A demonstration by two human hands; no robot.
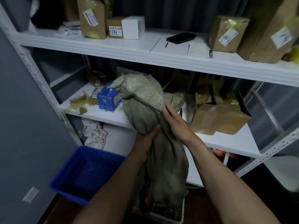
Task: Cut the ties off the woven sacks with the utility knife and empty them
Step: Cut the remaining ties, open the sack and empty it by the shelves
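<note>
Head view: the green woven sack (145,101) is held up against the front edge of the middle shelf (226,143), with its bulging end tilted above the shelf and its slack end hanging down into a pale crate (166,215) below. The left hand (145,139) grips the sack's narrowed middle with fingers curled round it, while the right hand (176,122) lies against the sack with fingers nearly straight. A blue box (108,97) stands on the shelf just beside the sack, brown parcels (218,117) lie toward the shelf's right end, and a blue basket (87,172) sits low at the left.
</note>
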